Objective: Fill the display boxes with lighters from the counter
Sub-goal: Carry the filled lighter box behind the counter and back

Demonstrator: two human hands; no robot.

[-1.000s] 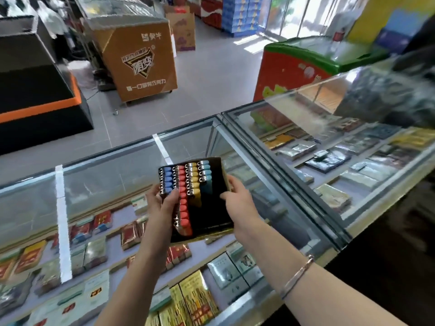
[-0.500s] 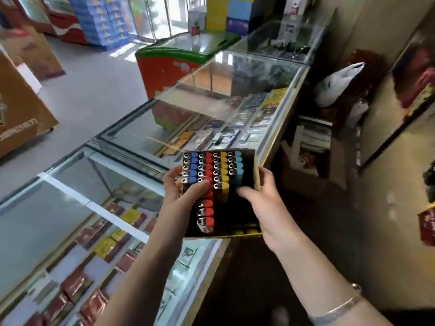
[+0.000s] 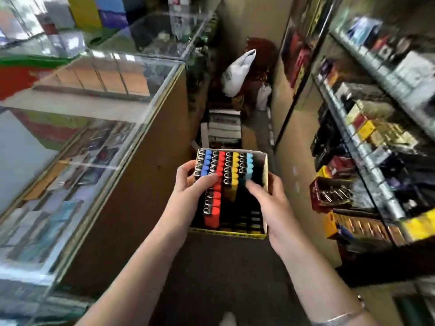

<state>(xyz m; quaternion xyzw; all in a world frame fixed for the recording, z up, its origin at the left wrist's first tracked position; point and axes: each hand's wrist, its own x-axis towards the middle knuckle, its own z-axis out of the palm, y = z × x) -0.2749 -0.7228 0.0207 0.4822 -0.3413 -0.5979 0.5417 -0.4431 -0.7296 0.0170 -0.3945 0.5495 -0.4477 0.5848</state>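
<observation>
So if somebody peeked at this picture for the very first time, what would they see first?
Probably the display box right in the middle, held by the left hand and the right hand. Inside stand bright rows of blue lighters, red lighters, yellow lighters and light blue lighters. After that, the glass counter on the left and the crowded shelves on the right.

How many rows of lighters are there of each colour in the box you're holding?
Dark blue lighters: 1 row
Red lighters: 1 row
Yellow lighters: 1 row
Light blue lighters: 1 row
Total: 4 rows in the display box
</observation>
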